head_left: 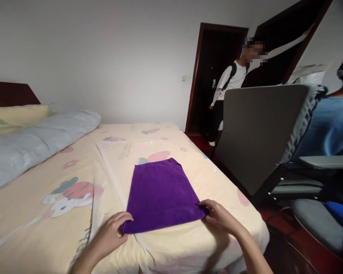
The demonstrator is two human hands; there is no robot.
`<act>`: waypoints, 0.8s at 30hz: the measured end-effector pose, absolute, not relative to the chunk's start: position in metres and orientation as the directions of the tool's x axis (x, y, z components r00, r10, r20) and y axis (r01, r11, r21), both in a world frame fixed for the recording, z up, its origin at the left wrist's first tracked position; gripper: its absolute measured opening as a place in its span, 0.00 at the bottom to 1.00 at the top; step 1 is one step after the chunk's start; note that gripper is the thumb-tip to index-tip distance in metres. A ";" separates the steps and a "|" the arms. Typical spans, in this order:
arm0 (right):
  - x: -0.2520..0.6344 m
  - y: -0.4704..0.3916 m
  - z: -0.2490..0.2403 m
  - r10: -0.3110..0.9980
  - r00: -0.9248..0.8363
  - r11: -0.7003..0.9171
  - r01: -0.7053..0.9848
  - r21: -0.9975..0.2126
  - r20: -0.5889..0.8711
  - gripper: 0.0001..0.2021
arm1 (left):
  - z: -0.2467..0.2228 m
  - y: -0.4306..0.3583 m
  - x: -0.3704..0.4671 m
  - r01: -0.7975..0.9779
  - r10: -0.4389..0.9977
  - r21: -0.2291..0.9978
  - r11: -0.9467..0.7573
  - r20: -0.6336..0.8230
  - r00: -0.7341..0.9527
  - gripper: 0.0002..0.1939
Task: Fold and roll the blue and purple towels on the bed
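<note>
A purple cloth [161, 190] lies spread on the bed, its far right corner turned over a little. Its near left corner is pinched by my left hand [114, 230], thumb below and fingers above. My right hand [218, 215] pinches the near right corner. Between the two hands the near edge runs fairly straight, close to the front edge of the bed. The fingertips of both hands are partly hidden by the cloth.
The bed sheet [74, 220] has a printed pattern. A grey-blue rolled quilt [45, 140] and a yellow pillow [25, 114] lie at the left. At right stand a grey chair back [263, 133], a seated person in blue [328, 125] and a standing person [236, 78] near a dark door [214, 76].
</note>
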State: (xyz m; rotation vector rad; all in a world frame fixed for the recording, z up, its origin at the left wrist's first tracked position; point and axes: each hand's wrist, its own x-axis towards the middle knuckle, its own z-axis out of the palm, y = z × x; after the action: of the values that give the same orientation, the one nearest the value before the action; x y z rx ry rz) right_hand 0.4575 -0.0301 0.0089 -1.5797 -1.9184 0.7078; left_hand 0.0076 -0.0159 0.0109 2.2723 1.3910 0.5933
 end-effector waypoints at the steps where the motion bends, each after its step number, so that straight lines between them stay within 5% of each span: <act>1: 0.458 -0.028 0.009 0.988 -0.139 0.141 0.660 -0.738 0.065 0.21 | 0.011 -0.014 0.006 0.719 0.909 0.570 -0.397 0.137 0.394 0.25; 6: 0.459 -0.011 0.011 0.994 -0.095 0.087 0.480 -0.873 0.047 0.16 | 0.014 0.001 0.006 0.659 0.961 0.716 -0.230 0.058 0.272 0.16; 13: 0.447 0.020 0.003 0.968 0.245 -0.118 0.640 -0.759 0.056 0.20 | 0.007 0.031 0.020 0.739 0.998 0.674 0.011 0.043 -0.054 0.21; 19: 0.443 0.026 -0.003 0.961 0.276 -0.178 0.590 -0.788 -0.010 0.17 | 0.006 0.036 0.026 0.797 0.994 0.601 0.050 0.050 -0.101 0.23; 24: 0.443 0.027 -0.010 0.969 0.246 -0.140 0.560 -0.817 0.002 0.18 | 0.000 0.038 0.028 0.699 0.996 0.714 -0.036 0.086 -0.036 0.21</act>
State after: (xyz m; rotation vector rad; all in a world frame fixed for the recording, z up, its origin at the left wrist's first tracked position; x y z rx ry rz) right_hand 0.4430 0.0268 -0.0095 -1.8030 -1.4037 0.7246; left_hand 0.0280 0.0379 0.0004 1.7805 1.7803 0.8397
